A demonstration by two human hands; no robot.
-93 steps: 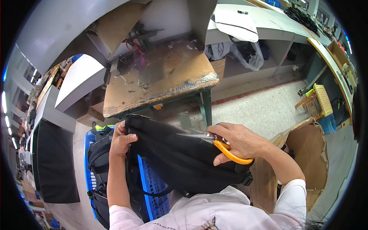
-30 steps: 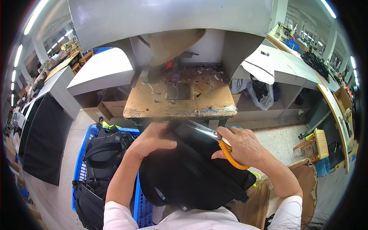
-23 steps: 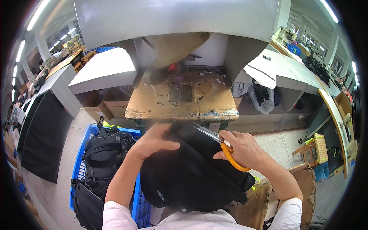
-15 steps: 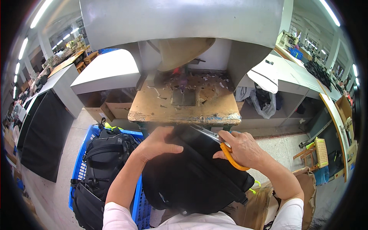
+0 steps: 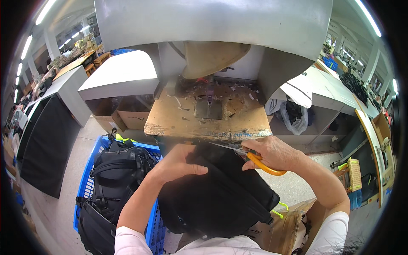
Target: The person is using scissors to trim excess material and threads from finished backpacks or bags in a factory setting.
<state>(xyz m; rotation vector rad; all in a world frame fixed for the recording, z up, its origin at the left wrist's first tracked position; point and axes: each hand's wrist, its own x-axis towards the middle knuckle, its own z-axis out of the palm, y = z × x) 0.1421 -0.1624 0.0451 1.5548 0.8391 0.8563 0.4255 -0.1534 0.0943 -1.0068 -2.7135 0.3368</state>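
Note:
A black fabric bag (image 5: pixel 212 195) lies across my lap, its far end by the edge of the cardboard-topped bench. My left hand (image 5: pixel 180 165) grips the bag's far left part, thumb on top and fingers hidden behind the fabric. Orange-handled scissors (image 5: pixel 265 165) are in my right hand (image 5: pixel 276 152), which is closed around the handles. Their metal blades point left along the bag's far edge, and I cannot tell whether they touch it. Bright yellow-green cord ends (image 5: pixel 278 211) stick out at the bag's right side.
A blue plastic crate (image 5: pixel 91 178) on my left holds black backpacks (image 5: pixel 117 172). Ahead, the worn bench top (image 5: pixel 165 121) carries scraps beneath a metal hood (image 5: pixel 212 25). An open cardboard box (image 5: pixel 291 229) sits at lower right. A small wooden stool (image 5: pixel 352 174) stands farther right.
My right hand has moved right and slightly away with the scissors, whose blades now lie flatter. My left hand keeps its hold on the bag. The view has shifted slightly.

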